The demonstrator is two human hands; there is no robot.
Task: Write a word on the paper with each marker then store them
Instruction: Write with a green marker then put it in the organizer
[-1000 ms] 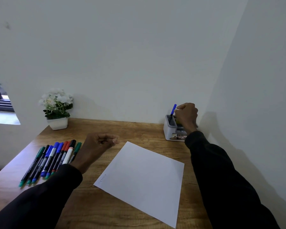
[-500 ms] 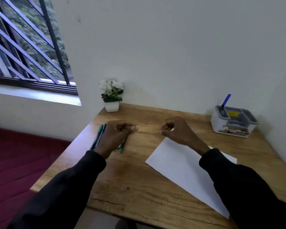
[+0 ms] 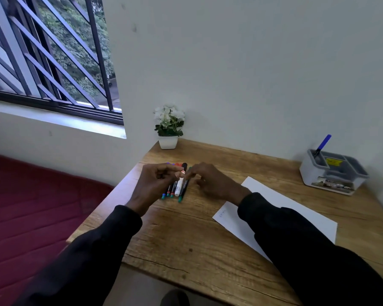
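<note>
Several markers (image 3: 177, 190) lie side by side on the wooden table (image 3: 186, 235), among them a white one with a black cap (image 3: 180, 184) and a dark green-tipped one (image 3: 183, 192). My left hand (image 3: 153, 184) hovers curled over the row, its fingertips at the white marker. My right hand (image 3: 212, 182) reaches in from the right, its thumb and forefinger pinching the green-tipped marker, which still lies on the table. The white paper (image 3: 296, 217) lies under my right forearm, with faint small writing near its left corner. A blue marker (image 3: 323, 143) stands in the grey organizer (image 3: 332, 175).
A small white pot with white flowers (image 3: 169, 129) stands at the table's back left corner by the wall. The table's left edge drops to a dark red floor (image 3: 31, 217). A barred window (image 3: 49, 51) is at the upper left.
My right hand left the blue marker in the organizer and crossed over to the marker row on the left. The view swung left. My left hand stayed over the markers.
</note>
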